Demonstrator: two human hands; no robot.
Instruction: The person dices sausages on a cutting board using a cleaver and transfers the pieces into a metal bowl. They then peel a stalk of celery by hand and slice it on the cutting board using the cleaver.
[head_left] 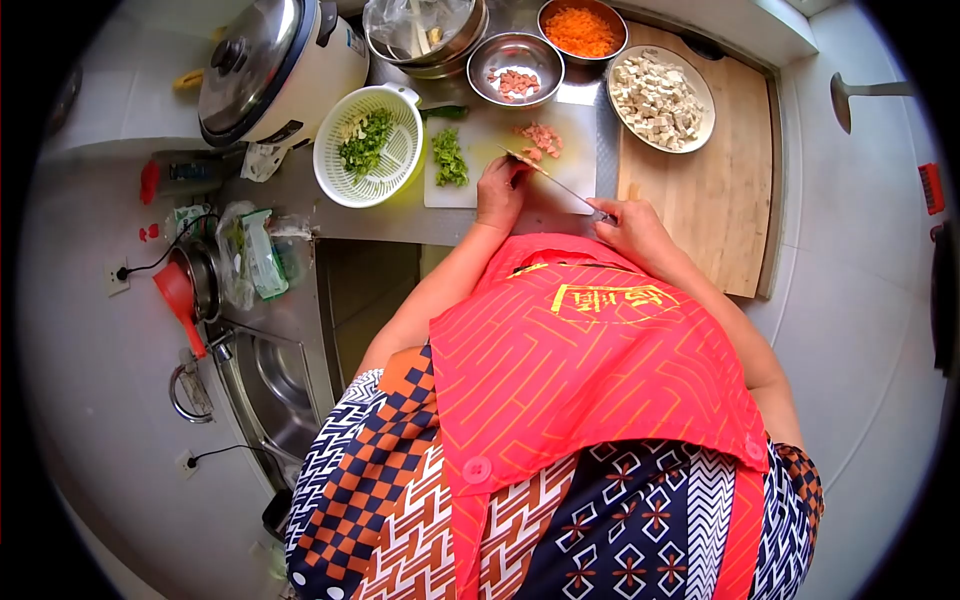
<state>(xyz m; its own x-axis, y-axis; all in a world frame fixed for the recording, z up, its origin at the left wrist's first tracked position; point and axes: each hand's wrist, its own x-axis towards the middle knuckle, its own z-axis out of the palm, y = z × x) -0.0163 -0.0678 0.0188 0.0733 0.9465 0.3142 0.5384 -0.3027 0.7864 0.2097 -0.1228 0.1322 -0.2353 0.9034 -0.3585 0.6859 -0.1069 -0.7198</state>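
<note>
My right hand (pixel 637 232) grips the handle of a kitchen knife (pixel 562 187), whose blade slants up and left across the white cutting board (pixel 470 195). Close to the blade's tip, my left hand (pixel 500 192) is closed with curled fingers. A dark reddish bit shows by those fingertips, but what they hold is hidden. Small pink diced pieces (pixel 541 139) lie on the board just beyond the blade. To their left is a pile of chopped greens (pixel 450 160). A steel bowl (pixel 483 92) with more pink pieces stands behind the board.
A white colander (pixel 326 165) with chopped greens and a rice cooker (pixel 330 75) stand left. Shredded carrot (pixel 580 33) fills a bowl at the back. A plate of white cubes (pixel 655 98) rests on a wooden board (pixel 725 210) at right. The sink (pixel 285 395) is at lower left.
</note>
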